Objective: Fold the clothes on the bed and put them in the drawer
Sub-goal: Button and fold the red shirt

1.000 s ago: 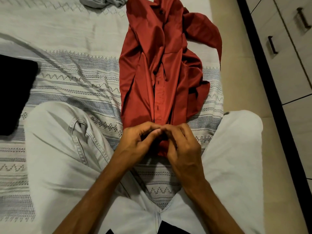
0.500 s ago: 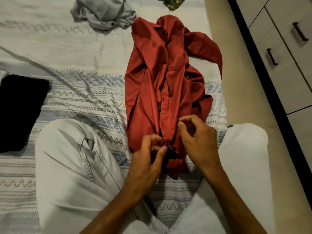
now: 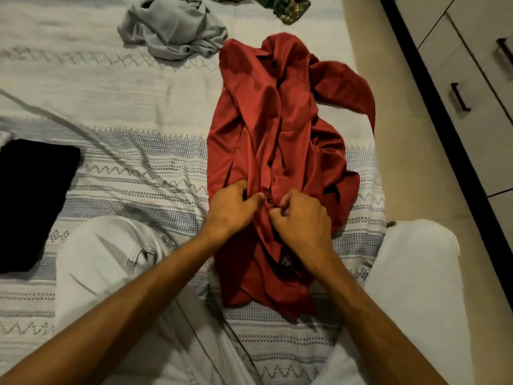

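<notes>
Pinching one red shirt [image 3: 277, 129] placket, two hands, left hand [image 3: 230, 208], right hand [image 3: 301, 220], fingers curled

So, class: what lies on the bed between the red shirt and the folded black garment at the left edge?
In the head view, only patterned bedsheet with creases separates the red shirt from the black garment; no clothing lies there.

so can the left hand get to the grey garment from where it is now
Probably yes: the left hand pinches the red shirt, and only bare bedspread lies between it and the grey garment, though that needs a long stretch forward.
</notes>
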Motion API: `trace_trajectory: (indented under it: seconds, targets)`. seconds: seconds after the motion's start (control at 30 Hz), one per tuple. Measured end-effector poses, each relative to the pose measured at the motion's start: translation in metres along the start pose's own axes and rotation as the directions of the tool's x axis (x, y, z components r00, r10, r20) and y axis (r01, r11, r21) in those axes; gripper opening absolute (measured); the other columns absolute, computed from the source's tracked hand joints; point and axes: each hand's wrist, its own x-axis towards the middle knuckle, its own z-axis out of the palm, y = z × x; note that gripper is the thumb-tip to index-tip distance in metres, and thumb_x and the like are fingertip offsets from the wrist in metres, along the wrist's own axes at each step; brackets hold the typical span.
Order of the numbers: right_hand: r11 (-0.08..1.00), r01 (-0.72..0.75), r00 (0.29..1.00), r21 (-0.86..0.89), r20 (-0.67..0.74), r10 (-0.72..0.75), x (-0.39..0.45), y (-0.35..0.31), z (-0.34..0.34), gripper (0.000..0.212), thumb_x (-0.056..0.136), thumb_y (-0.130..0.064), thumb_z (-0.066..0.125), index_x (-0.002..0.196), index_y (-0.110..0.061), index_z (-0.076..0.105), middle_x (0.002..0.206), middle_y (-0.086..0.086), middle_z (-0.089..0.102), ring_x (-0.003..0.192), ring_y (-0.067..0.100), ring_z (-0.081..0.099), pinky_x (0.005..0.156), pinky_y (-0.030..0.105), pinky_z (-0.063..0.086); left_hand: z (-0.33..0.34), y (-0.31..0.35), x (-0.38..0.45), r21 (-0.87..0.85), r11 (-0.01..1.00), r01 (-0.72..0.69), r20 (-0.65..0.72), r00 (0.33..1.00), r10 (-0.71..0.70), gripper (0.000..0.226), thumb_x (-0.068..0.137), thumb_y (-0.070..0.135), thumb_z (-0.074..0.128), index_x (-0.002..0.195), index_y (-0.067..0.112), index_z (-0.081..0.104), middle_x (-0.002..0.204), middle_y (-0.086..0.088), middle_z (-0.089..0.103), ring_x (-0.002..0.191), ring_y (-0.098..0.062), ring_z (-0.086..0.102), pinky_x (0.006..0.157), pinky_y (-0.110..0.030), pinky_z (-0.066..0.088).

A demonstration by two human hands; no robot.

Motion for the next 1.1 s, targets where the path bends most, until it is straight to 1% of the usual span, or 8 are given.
trace_trajectory:
  seconds: [0.1,0.3,0.47,0.6,0.7,0.8,0.93,1.1]
  targets:
    - [0.892,-0.138,0.987,0.431,0.134,0.088,0.01,0.026,-0.018,0.013,0.087,-0.021,0.08,0.099,-0.021,0.08,0.089,-0.002,0.079,0.088,0.016,0.075,0.084,0.032,0.059,-0.009,-0.016,-0.009,-0.484,0.875,-0.005,0.02,1.0,0.016,0.026,0.099,0.038,0.071,0.093,0.013,0.067,0.082,0.0,0.068,0.075,-0.016,0.061,0.073,-0.035,0.049]
    - [0.167,-0.443,0.896,0.881,0.436,0.081,0.016,0.046,-0.047,0.033,0.077,-0.013,0.08,0.107,0.0,0.074,0.089,0.01,0.078,0.07,0.013,0.074,0.066,0.023,0.062,-0.016,-0.01,-0.024,-0.788,0.616,0.001,-0.036,0.998,-0.048,0.035,0.102,0.045,0.065,0.082,0.019,0.055,0.066,-0.007,0.032,0.059,-0.02,0.026,0.058,-0.044,0.013]
    - [0.136,-0.45,0.884,0.882,0.462,-0.072,0.023,0.05,-0.059,0.035,0.076,0.001,0.075,0.11,-0.005,0.078,0.106,0.015,0.079,0.087,0.018,0.078,0.073,0.025,0.063,-0.022,-0.003,-0.023,-0.739,0.673,0.015,-0.031,0.998,-0.056,0.024,0.101,0.038,0.069,0.084,0.022,0.064,0.068,-0.009,0.042,0.058,-0.017,0.038,0.055,-0.031,0.029]
    - [0.191,-0.464,0.875,0.865,0.481,-0.055,0.023,0.055,-0.06,0.038,0.073,0.001,0.08,0.111,-0.003,0.077,0.106,0.016,0.078,0.09,0.02,0.078,0.072,0.024,0.062,-0.024,-0.01,-0.028,-0.237,0.967,-0.089,-0.319,0.948,0.009,0.024,0.091,0.029,0.08,0.098,0.022,0.058,0.082,0.008,0.062,0.071,-0.011,0.06,0.072,-0.034,0.052]
    - [0.228,-0.468,0.877,0.854,0.48,0.002,0.023,0.056,-0.058,0.024,0.071,-0.005,0.081,0.095,-0.007,0.082,0.097,0.012,0.079,0.082,0.017,0.077,0.068,0.021,0.061,-0.026,-0.003,-0.034,0.192,0.935,-0.299,-0.502,0.789,0.355,0.037,0.092,0.024,0.077,0.121,0.017,0.054,0.115,0.0,0.056,0.106,-0.016,0.055,0.095,-0.032,0.047]
    - [0.221,-0.462,0.881,0.859,0.474,-0.001,0.024,0.057,-0.06,0.021,0.078,-0.01,0.078,0.099,-0.008,0.077,0.092,0.007,0.077,0.077,0.014,0.072,0.066,0.024,0.062,-0.021,0.007,-0.03,0.209,0.779,-0.592,-0.331,0.707,0.626,0.02,0.101,0.02,0.067,0.12,0.021,0.063,0.119,0.009,0.055,0.113,-0.003,0.052,0.101,-0.017,0.039]
    - [0.21,-0.467,0.878,0.859,0.479,-0.009,0.022,0.054,-0.061,0.026,0.087,-0.007,0.074,0.112,-0.007,0.068,0.089,0.006,0.074,0.072,0.013,0.068,0.067,0.024,0.062,0.0,0.008,-0.02,0.259,0.839,-0.479,0.089,0.877,0.473,0.051,0.097,0.036,0.072,0.145,0.025,0.06,0.134,-0.002,0.054,0.122,-0.022,0.053,0.105,-0.039,0.047]
    - [0.154,-0.46,0.879,0.875,0.473,-0.062,0.021,0.051,-0.065,0.042,0.078,-0.005,0.078,0.119,-0.007,0.066,0.097,0.007,0.075,0.077,0.014,0.071,0.074,0.027,0.062,0.002,0.013,-0.011,0.358,0.828,-0.432,0.045,0.894,0.446,0.036,0.095,0.059,0.063,0.125,0.038,0.067,0.115,0.007,0.052,0.107,-0.019,0.054,0.074,-0.038,0.054]
